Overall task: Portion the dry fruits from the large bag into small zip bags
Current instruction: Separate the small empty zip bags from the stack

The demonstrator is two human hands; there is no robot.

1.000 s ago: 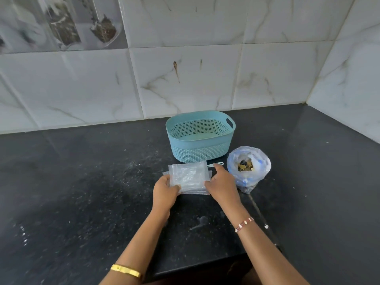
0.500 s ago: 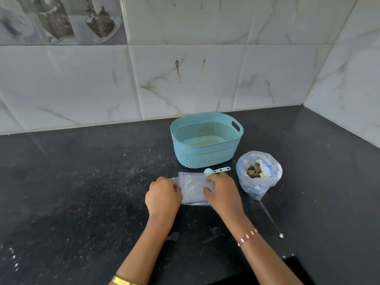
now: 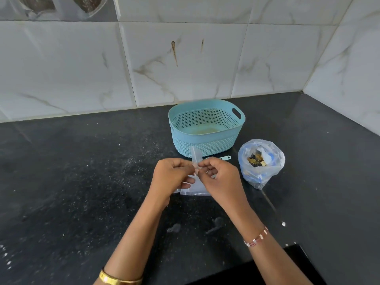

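Both hands up over the black counter (image 3: 82,182): left hand (image 3: 171,174) & right hand (image 3: 221,177) each pinch the top edge of one small clear zip bag (image 3: 195,159), held upright btwn them, w/ more flat zip bags (image 3: 195,189) lying on the counter just below. Large bag (image 3: 261,161) of dry fruits (image 3: 256,160) stands open to the right, near a teal basket (image 3: 205,128); teal scoop (image 3: 224,158) lies just in front of the basket.
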